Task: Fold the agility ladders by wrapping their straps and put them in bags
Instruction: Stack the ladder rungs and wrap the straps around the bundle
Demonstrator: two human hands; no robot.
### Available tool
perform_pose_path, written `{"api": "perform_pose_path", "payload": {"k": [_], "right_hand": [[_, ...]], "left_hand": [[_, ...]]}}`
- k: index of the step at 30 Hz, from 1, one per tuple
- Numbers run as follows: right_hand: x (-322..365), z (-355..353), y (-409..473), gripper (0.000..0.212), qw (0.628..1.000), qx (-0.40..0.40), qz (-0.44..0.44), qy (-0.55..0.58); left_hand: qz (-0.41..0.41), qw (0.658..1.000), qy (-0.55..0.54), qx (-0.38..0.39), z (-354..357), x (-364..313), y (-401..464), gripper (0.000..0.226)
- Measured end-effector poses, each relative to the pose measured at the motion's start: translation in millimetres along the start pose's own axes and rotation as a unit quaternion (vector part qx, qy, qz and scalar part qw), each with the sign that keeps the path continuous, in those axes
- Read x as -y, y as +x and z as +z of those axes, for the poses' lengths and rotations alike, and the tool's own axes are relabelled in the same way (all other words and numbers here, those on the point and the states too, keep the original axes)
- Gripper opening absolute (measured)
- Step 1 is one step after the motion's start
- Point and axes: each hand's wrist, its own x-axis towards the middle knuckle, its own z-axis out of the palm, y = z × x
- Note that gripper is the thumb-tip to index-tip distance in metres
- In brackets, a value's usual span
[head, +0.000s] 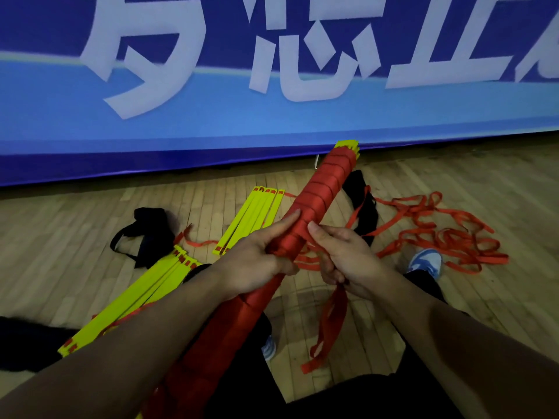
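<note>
Head view: two black bags (151, 228) (361, 201) lie limp on wood floor (453, 297), contents not visible; left hand (260, 261) grips strap-wrapped ladder bundle (320, 192) mid-length, index finger straight along it; right hand (348, 261) pinches loose red strap end (329, 322) beside the bundle; flat yellow rungs (145, 294) lie left.

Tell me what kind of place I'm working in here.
Probably an indoor sports hall or gym: a wooden strip floor, a big blue banner with white characters along the wall, and yellow agility ladder rungs lying about.
</note>
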Motion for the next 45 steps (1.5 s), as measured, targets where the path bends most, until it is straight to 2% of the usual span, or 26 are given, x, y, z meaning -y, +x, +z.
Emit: {"api": "perform_pose_path", "payload": {"k": [1, 4, 7, 9, 10, 12, 13, 14, 17, 19, 21, 24, 26, 28, 29, 31, 32, 34, 35, 37, 39, 42, 45], "right_hand": [[1.1, 0.8, -1.8, 0.048, 1.000, 0.011, 0.005, 0.013], [7.9, 1.2, -7.3, 0.043, 0.995, 0.060, 0.038, 0.075], [8.6, 5.9, -9.4, 0.042, 0.993, 0.046, 0.042, 0.102], [5.0, 12.0, -8.1, 0.048, 0.996, -0.008, 0.029, 0.080], [3.4, 15.7, -7.2, 0.048, 0.997, -0.037, 0.027, 0.062], [-0.5, 20.8, -4.7, 0.043, 0.995, -0.085, 0.029, 0.044], [-1.5, 21.9, -3.6, 0.041, 0.994, -0.098, 0.027, 0.041], [-1.8, 21.9, -2.9, 0.040, 0.994, -0.102, 0.020, 0.034], [-0.4, 12.4, -4.2, 0.036, 0.996, -0.083, -0.012, -0.024], [1.4, 3.1, -6.5, 0.033, 0.998, -0.054, -0.016, -0.043], [3.4, -2.7, -7.7, 0.036, 1.000, -0.025, -0.006, -0.018], [7.7, -0.1, -8.1, 0.041, 0.999, 0.005, -0.003, 0.048], [8.5, 5.2, -7.1, 0.043, 0.996, 0.004, 0.001, 0.088], [6.8, 9.4, -5.6, 0.046, 0.993, -0.020, 0.004, 0.115], [6.4, 11.4, -4.7, 0.049, 0.993, -0.040, 0.003, 0.111], [6.1, 15.9, -2.3, 0.054, 0.995, -0.078, 0.000, 0.063], [6.2, 17.3, -1.5, 0.055, 0.995, -0.091, -0.004, 0.030], [5.7, 18.9, 1.4, 0.052, 0.995, -0.097, -0.022, -0.032], [5.4, 19.1, 2.8, 0.053, 0.993, -0.097, -0.032, -0.063], [4.1, 18.0, 5.0, 0.063, 0.989, -0.097, -0.047, -0.104], [4.3, 14.8, 4.6, 0.067, 0.991, -0.083, -0.041, -0.099], [3.4, 12.3, 1.1, 0.052, 0.999, -0.045, 0.017, -0.003], [1.8, 11.5, -0.6, 0.045, 0.997, -0.028, 0.021, 0.073]], "left_hand": [[0.000, 0.999, -0.046, 0.004, 1.1, -1.3, -0.9, 0.085], [-0.023, 0.987, -0.152, 0.049, 0.4, -7.4, -4.4, 0.080], [-0.037, 0.982, -0.164, 0.082, -6.0, -9.8, -4.7, 0.074], [-0.015, 0.995, -0.062, 0.080, -5.6, -7.6, -2.1, 0.075], [0.005, 0.996, 0.052, 0.067, -3.5, -6.0, -0.8, 0.081], [0.015, 0.959, 0.283, 0.022, 6.4, 0.2, 2.2, 0.108], [0.002, 0.939, 0.345, -0.006, 11.6, 2.4, 2.9, 0.117], [-0.012, 0.933, 0.359, -0.031, 14.9, 3.6, 2.6, 0.118], [-0.039, 0.958, 0.279, -0.060, 8.3, -0.1, 4.8, 0.095], [-0.064, 0.984, 0.156, -0.061, -2.6, -8.5, 4.5, 0.061], [-0.073, 0.997, 0.005, -0.030, -6.8, -17.1, 0.2, 0.030], [-0.084, 0.988, -0.124, 0.032, -6.6, -22.1, -5.8, 0.022], [-0.101, 0.978, -0.168, 0.072, -8.2, -21.5, -5.5, 0.029], [-0.130, 0.976, -0.150, 0.084, -8.6, -21.0, -3.5, 0.038], [-0.138, 0.981, -0.111, 0.080, -7.1, -21.5, -1.8, 0.035], [-0.105, 0.992, 0.037, 0.057, -1.8, -21.4, 1.8, 0.028], [-0.082, 0.988, 0.120, 0.045, 3.0, -21.6, 2.7, 0.031], [-0.095, 0.964, 0.248, 0.002, 11.0, -21.2, 1.0, 0.042], [-0.114, 0.957, 0.267, -0.014, 12.1, -19.9, -0.3, 0.042], [-0.122, 0.968, 0.218, -0.031, 10.2, -15.7, -2.1, 0.033], [-0.118, 0.987, 0.081, -0.073, 7.7, -15.9, -3.7, 0.023], [-0.123, 0.985, -0.088, -0.082, 10.3, -21.9, -7.5, 0.004], [-0.116, 0.982, -0.137, -0.055, 10.9, -23.4, -10.5, 0.012]]}}
